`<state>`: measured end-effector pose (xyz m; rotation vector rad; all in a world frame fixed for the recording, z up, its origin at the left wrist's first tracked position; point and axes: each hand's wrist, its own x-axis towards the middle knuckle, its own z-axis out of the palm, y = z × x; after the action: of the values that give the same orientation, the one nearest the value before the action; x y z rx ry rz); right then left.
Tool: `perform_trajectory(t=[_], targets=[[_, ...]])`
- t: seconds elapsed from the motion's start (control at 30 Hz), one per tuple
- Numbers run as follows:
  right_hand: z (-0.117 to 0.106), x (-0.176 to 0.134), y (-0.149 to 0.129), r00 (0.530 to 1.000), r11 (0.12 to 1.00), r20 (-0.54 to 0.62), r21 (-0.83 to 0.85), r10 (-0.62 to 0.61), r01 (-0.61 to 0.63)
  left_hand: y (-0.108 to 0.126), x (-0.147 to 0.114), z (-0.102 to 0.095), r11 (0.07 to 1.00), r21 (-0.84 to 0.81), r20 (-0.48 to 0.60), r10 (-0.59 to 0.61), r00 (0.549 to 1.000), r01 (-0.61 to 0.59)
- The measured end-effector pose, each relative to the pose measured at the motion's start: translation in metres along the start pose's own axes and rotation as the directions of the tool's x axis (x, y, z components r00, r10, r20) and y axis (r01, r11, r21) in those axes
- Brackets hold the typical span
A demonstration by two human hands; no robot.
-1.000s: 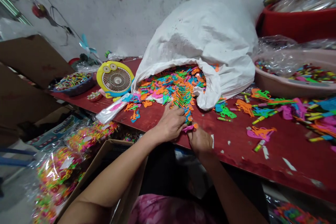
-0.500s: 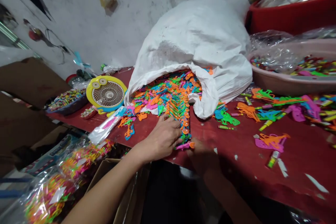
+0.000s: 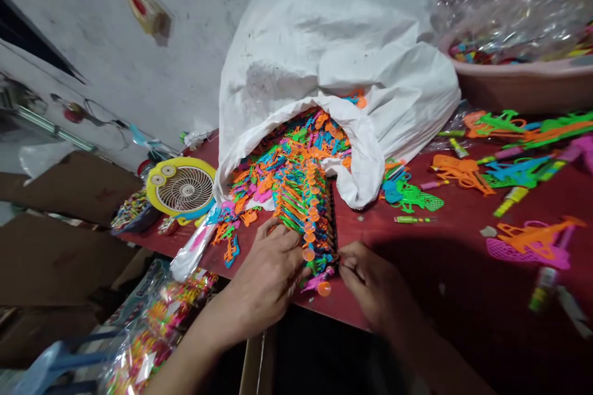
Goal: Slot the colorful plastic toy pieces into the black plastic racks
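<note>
A tight row of small plastic toy pieces (image 3: 296,203), in orange, green, blue and pink with orange round ends, runs from the mouth of a white sack (image 3: 333,31) to the table's front edge. My left hand (image 3: 271,271) is closed, with curled fingers pressed against the row's near left side; its fingertips are partly hidden. Across from it, my right hand (image 3: 370,281) is pinched at the row's near right corner, and what lies between its fingertips is too small to make out. A pink toy piece (image 3: 317,281) with an orange disc lies at the near end, between the hands.
A yellow fan (image 3: 185,188) stands left of the sack. Loose toy pieces (image 3: 532,244) and small tubes lie on the red table (image 3: 384,228) at right, below a pink basin (image 3: 514,86). Filled clear bags (image 3: 139,352) and cardboard boxes (image 3: 60,259) are at lower left.
My right hand has come up from low and blurred to the row's near right corner. My left hand stays along the left side. The view has shifted closer and tilted.
</note>
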<state>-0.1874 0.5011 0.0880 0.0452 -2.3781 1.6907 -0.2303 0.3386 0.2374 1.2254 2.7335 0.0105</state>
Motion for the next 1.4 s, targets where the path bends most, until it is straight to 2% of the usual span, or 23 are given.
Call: perform_trajectory(t=[0.1, 0.17, 0.23, 0.33, 0.5, 0.6, 0.7, 1.07, 1.23, 1.4], targets=[[-0.005, 0.005, -0.001, 0.993, 0.984, -0.014, 0.132, -0.119, 0.120, 0.004, 0.002, -0.003, 0.999, 0.031, 0.036, -0.024, 0.999, 0.023], [-0.005, 0.008, -0.002, 0.978, 0.966, -0.024, 0.155, -0.208, 0.209, 0.007, 0.002, -0.005, 0.998, 0.054, 0.050, -0.034, 0.998, 0.032], [-0.005, 0.010, -0.002, 0.970, 0.959, -0.039, 0.145, -0.240, 0.244, 0.010, 0.002, -0.005, 0.997, 0.074, 0.054, -0.037, 0.998, 0.033], [-0.005, 0.011, -0.004, 0.975, 0.967, -0.009, 0.126, -0.220, 0.220, 0.012, 0.001, -0.004, 0.994, 0.100, 0.042, -0.036, 0.998, 0.032], [-0.010, 0.011, -0.011, 0.991, 0.993, 0.083, 0.059, -0.105, 0.100, 0.013, 0.001, 0.001, 0.991, 0.131, 0.003, -0.011, 1.000, 0.010], [-0.010, 0.011, -0.015, 0.994, 0.998, 0.090, -0.002, -0.057, 0.057, 0.013, 0.001, 0.002, 0.989, 0.142, -0.009, -0.029, 1.000, 0.030], [-0.007, 0.011, -0.015, 0.997, 0.999, 0.071, 0.021, -0.033, 0.031, 0.011, -0.002, 0.002, 0.987, 0.145, -0.051, -0.056, 0.997, 0.063], [0.008, 0.006, 0.002, 0.999, 0.991, 0.042, 0.134, -0.017, 0.011, 0.010, -0.015, 0.004, 0.982, 0.121, -0.194, -0.122, 0.973, 0.147], [0.012, 0.005, 0.007, 0.999, 0.988, 0.029, 0.156, -0.014, 0.009, 0.013, -0.016, 0.005, 0.975, 0.132, -0.201, -0.148, 0.968, 0.177], [0.012, 0.006, 0.006, 0.999, 0.993, 0.014, 0.111, -0.048, 0.046, 0.010, -0.015, 0.005, 0.982, 0.111, -0.189, -0.127, 0.974, 0.150]])
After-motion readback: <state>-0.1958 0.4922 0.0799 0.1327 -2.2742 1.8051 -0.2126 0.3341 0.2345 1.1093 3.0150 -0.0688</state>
